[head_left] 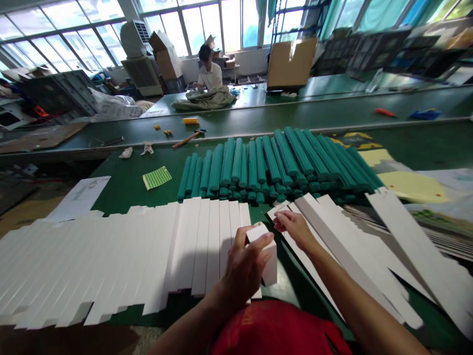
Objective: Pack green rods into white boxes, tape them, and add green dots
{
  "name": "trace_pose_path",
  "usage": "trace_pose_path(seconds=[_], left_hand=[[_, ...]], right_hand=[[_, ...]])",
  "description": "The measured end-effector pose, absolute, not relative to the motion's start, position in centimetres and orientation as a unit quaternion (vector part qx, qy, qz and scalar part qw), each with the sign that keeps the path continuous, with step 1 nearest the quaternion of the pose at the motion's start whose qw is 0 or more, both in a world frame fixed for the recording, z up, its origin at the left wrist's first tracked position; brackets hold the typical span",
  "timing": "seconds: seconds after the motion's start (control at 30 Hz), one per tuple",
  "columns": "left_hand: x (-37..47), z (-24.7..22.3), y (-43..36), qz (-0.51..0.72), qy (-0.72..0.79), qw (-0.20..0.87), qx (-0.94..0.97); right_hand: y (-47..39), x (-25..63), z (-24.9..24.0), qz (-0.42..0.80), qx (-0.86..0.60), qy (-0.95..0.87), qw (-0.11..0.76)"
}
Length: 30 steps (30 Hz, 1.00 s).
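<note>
A narrow white carton (271, 264) stands on end close to my body, its small top face toward me. My left hand (247, 261) is closed around it, thumb and fingers across the top. My right hand (293, 228) is to the right of it, above the ends of a loose pile of long white cartons (332, 236). Its fingers are bent together, and whatever may be between them is too small to make out. Left of my left hand, flat white cartons (121, 246) lie overlapping in a long row.
Bundled green ribbed rolls (254, 162) are stacked behind the cartons. A green-dotted sticker sheet (157, 177) and a paper sheet (79, 197) lie at left. A hammer (188, 138) rests beyond. A person (210, 71) sits at the far bench, near a cardboard box (291, 64).
</note>
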<state>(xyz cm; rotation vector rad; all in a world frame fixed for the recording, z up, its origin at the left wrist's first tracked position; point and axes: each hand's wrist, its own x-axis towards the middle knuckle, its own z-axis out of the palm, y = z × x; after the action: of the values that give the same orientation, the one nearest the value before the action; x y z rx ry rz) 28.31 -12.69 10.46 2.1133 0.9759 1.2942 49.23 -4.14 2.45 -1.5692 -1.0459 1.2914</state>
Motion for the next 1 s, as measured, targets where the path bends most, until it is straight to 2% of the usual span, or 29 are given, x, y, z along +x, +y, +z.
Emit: trace_pose_path(seconds=[0.17, 0.37, 0.47, 0.8, 1.0], left_hand=[[27.7, 10.1, -11.8, 0.509, 0.358, 0.208, 0.755], [25.2, 8.6, -12.9, 0.517, 0.412, 0.188, 0.726], [24.6, 7.9, -13.6, 0.52, 0.408, 0.216, 0.719], [24.4, 8.0, -14.0, 0.524, 0.411, 0.214, 0.715], [24.0, 7.7, -13.8, 0.523, 0.423, 0.2, 0.713]], right_hand=[[-3.3, 48.2, 2.5, 0.518, -0.638, -0.425, 0.379], [-5.3, 48.4, -2.1, 0.5, -0.715, -0.396, 0.286], [-7.6, 47.9, -4.1, 0.495, -0.734, -0.376, 0.273], [-8.0, 45.6, -5.0, 0.535, -0.736, -0.246, 0.334], [-8.5, 46.3, -5.0, 0.567, -0.672, -0.212, 0.426]])
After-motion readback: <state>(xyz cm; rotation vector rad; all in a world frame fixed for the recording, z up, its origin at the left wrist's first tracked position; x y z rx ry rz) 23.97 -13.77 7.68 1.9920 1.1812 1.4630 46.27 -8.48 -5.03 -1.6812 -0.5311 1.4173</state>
